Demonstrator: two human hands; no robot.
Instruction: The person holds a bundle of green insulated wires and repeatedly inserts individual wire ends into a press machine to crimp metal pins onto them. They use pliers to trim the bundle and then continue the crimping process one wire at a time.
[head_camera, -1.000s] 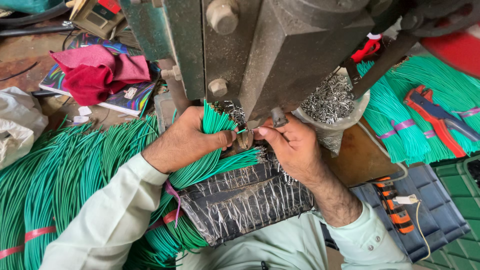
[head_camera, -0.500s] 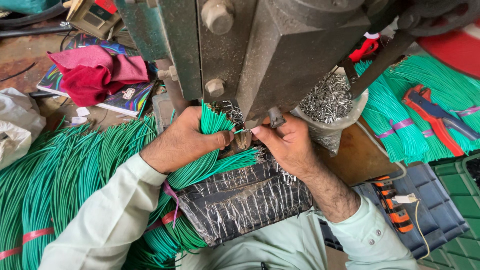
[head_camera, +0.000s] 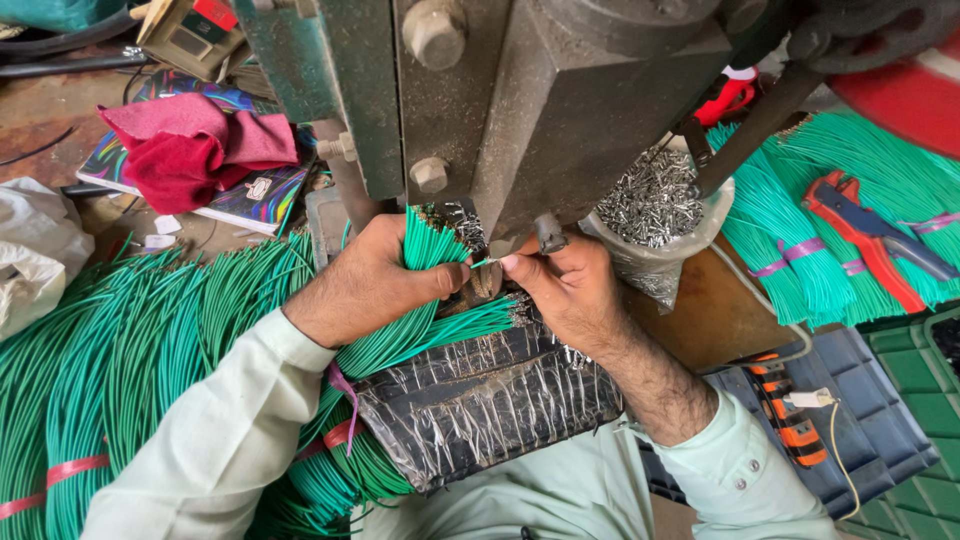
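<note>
My left hand (head_camera: 365, 280) squeezed bunch of green wires (head_camera: 425, 250), right under big grey machine (head_camera: 560, 110). My right hand (head_camera: 565, 290) pinched one green wire (head_camera: 486, 263) between thumb and finger, tip close to machine's little post. Bag of shiny metal bits (head_camera: 655, 205) sat just beside. Red cloth (head_camera: 190, 150) lay far left.

Both hands (head_camera: 470, 285) hold green wires (head_camera: 425, 250) under press (head_camera: 560, 110).

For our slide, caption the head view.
Left hand grips green wire bundle; right hand feeds one wire under the press.
</note>
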